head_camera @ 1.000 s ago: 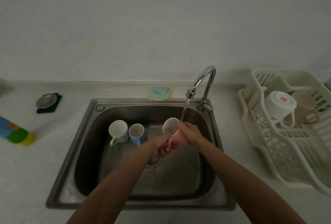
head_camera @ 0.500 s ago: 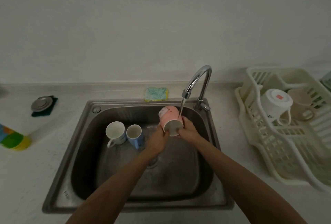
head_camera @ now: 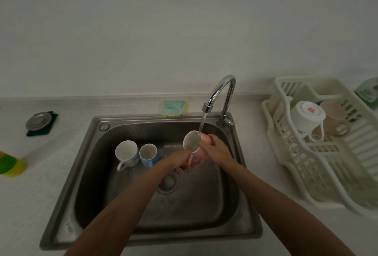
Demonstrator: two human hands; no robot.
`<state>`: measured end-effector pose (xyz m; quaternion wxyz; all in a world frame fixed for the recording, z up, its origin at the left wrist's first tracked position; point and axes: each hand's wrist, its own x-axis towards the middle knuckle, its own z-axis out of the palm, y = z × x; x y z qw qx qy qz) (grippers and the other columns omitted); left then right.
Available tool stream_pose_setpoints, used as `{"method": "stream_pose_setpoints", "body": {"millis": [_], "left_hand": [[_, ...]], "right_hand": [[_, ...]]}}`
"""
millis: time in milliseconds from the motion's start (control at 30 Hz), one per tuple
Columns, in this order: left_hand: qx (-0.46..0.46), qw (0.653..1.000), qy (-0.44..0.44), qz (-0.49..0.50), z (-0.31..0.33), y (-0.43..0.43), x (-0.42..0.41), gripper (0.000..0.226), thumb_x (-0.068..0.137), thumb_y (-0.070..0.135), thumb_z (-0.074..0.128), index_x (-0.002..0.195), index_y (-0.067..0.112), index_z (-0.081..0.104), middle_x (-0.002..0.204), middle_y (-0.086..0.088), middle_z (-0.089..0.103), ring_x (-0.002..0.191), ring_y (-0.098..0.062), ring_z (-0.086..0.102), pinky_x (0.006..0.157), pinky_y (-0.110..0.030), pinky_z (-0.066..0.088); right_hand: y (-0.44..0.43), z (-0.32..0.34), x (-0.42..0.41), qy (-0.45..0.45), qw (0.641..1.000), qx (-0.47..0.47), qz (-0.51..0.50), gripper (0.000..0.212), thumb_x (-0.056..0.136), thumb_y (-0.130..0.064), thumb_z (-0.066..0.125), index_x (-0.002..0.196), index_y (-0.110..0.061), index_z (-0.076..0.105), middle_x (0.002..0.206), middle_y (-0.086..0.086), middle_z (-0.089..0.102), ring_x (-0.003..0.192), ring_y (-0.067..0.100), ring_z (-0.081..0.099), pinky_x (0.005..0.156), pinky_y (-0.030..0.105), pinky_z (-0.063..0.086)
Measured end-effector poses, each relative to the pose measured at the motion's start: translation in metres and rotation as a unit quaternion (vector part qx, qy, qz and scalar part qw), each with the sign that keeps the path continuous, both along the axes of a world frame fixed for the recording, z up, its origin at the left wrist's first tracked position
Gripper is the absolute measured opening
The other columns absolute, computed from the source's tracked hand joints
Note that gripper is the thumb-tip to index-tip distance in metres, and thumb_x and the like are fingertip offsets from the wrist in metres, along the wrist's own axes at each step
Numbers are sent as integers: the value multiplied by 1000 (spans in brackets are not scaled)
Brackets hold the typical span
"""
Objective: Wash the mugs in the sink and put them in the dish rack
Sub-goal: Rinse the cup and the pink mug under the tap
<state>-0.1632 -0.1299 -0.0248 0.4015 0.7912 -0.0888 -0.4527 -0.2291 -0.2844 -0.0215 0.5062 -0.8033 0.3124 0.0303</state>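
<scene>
Head view: the right hand [head_camera: 216, 149] and left hand [head_camera: 180, 159] curl their fingers round a pink mug [head_camera: 192, 141], gripping it tilted under the tap [head_camera: 222, 90], in its stream. Left of the tap, a white mug [head_camera: 125, 152] and a blue mug [head_camera: 149, 154] wait in the sink [head_camera: 81, 174], likely unwashed. Right of the tap, the dish rack [head_camera: 306, 165] holds two mugs: roughly half done.

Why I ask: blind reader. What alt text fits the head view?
Left hand and right hand hold a pink ceramic mug under a running chrome tap, over a steel sink with a white mug and a blue mug. Two mugs sit in a cream plastic dish rack.
</scene>
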Motion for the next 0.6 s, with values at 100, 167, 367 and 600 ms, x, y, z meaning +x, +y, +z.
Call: {"method": "stream_pose_setpoints", "body": {"millis": [100,167,367,600], "left_hand": [[64,987,-138,-54,1,-2,18,25,96,33,45,102,16,61,77,-3,67,52,-13,55,45,-20,40],[59,979,-180,-73,3,-7,21,20,92,30,52,103,18,63,81,-9,70,51,-16,57,42,-20,40],[70,996,-54,-27,0,-21,5,34,97,43,39,96,15,59,76,-4,70,54,-14,52,46,-19,38],[53,994,91,31,-13,-12,4,33,95,39,39,84,14,57,80,-5,60,44,-5,35,41,-18,27]], "right_hand": [[-6,3,-1,55,993,-47,95,61,85,-60,57,134,-25,53,124,3,58,103,17,54,83,30,43],[-13,4,0,51,992,-40,111,57,85,-63,55,127,-25,59,121,2,61,102,17,57,88,31,46],[-16,0,-7,81,995,48,37,53,87,-61,54,123,-23,60,116,10,60,98,28,63,84,45,57],[-10,-5,-8,99,990,102,-11,59,81,-67,56,122,-25,59,115,10,59,92,28,64,80,46,59]]}}
